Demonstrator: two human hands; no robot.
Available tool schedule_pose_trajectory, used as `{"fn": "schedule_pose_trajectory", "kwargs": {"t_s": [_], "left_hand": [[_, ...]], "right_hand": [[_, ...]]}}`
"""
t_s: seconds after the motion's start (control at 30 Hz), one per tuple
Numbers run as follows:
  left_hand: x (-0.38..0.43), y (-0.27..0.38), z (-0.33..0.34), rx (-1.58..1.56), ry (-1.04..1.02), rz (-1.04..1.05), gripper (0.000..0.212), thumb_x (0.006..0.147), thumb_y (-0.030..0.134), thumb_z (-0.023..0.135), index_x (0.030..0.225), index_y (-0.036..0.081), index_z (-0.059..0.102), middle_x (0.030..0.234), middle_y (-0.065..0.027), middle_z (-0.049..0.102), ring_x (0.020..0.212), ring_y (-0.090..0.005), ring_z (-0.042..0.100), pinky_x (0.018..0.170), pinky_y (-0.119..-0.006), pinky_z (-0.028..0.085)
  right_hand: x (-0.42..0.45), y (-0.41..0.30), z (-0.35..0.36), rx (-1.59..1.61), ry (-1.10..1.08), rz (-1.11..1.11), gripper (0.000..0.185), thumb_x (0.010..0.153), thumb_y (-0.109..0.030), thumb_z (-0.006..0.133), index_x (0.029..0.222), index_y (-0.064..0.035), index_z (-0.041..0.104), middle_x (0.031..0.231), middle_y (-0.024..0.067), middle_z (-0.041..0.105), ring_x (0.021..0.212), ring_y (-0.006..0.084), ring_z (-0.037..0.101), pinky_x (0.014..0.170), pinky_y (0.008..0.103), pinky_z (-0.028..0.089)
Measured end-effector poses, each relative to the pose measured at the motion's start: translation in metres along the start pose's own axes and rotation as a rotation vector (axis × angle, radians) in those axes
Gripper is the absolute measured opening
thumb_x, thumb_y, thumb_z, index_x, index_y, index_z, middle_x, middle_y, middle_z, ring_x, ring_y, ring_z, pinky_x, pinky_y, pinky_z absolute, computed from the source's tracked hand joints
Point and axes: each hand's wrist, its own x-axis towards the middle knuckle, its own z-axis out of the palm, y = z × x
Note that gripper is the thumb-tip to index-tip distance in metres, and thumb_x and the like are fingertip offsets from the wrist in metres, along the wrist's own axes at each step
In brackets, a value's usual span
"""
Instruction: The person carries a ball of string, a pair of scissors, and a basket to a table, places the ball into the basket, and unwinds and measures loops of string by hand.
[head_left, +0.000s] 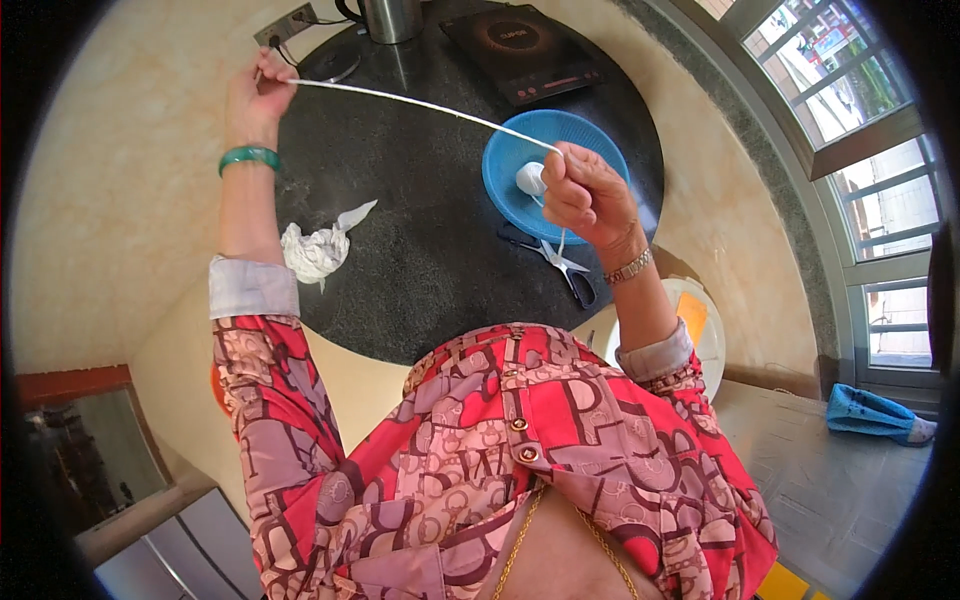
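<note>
A length of white cord (427, 105) stretches, slightly bowed, between my two hands above the dark round table. My left hand (262, 94) pinches it at the far left, and my right hand (589, 187) grips it over a blue plastic basket (502, 199). Inside the basket lies a ball of white cord (531, 179). A tail of cord hangs below my right hand, down to the scissors (574, 274). Those scissors have dark blue handles and lie on the table with their blades partly apart.
Crumpled white tissue (315, 251) lies on the table near my left forearm. An induction cooktop (517, 49) and a steel kettle (391, 19) stand at the back. A wall socket (286, 26) holds a plug. At right are a white bucket (716, 337) and a metal surface (802, 457).
</note>
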Motion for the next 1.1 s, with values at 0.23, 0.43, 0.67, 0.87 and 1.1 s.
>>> {"fn": "schedule_pose_trajectory", "kwargs": {"t_s": [0.23,0.43,0.67,0.87,1.1], "left_hand": [[-0.012,-0.007,0.013,0.012,-0.028,-0.001,0.007,0.086,0.005,0.048,0.080,0.003,0.047,0.056,0.0001,0.038,0.049,-0.0110,0.035,0.048,-0.026,0.031],[-0.049,-0.016,0.080,0.048,-0.233,0.014,0.007,0.085,0.006,0.053,0.086,0.000,0.050,0.058,0.0011,0.037,0.051,-0.0110,0.035,0.051,-0.026,0.031],[-0.070,-0.050,0.131,0.062,-0.487,-0.130,0.008,0.086,0.012,0.054,0.083,0.005,0.052,0.058,0.0027,0.040,0.049,-0.0079,0.038,0.046,-0.022,0.031],[-0.074,-0.065,0.139,0.110,-0.436,-0.200,0.008,0.086,0.013,0.054,0.083,0.006,0.053,0.058,0.0017,0.045,0.050,-0.0086,0.041,0.047,-0.023,0.034],[-0.085,-0.072,0.151,0.161,-0.401,-0.231,0.008,0.086,0.012,0.054,0.091,0.005,0.056,0.065,-0.0035,0.055,0.062,-0.0164,0.054,0.058,-0.030,0.047]], "right_hand": [[0.020,-0.006,0.013,0.247,-0.088,-0.185,0.039,0.093,-0.012,0.040,0.129,0.0000,0.035,0.073,0.0014,0.048,0.057,0.0097,0.043,0.049,0.0227,0.037],[0.047,-0.005,0.025,0.315,0.000,-0.216,0.049,0.091,-0.005,0.041,0.136,0.0000,0.023,0.096,0.0076,0.056,0.082,0.0163,0.055,0.071,0.0284,0.045],[0.089,-0.008,0.023,0.324,0.156,-0.288,0.031,0.090,-0.005,0.045,0.121,0.0010,0.042,0.104,0.0114,0.057,0.095,0.0211,0.057,0.083,0.0327,0.049],[0.105,0.000,0.011,0.321,0.220,-0.292,0.016,0.088,-0.002,0.050,0.103,0.0030,0.049,0.103,0.0166,0.055,0.100,0.0274,0.055,0.087,0.0366,0.049],[0.110,-0.002,0.017,0.131,0.260,-0.317,0.015,0.088,-0.008,0.051,0.098,0.0027,0.053,0.110,0.0198,0.054,0.105,0.0289,0.053,0.093,0.0423,0.043]]}}
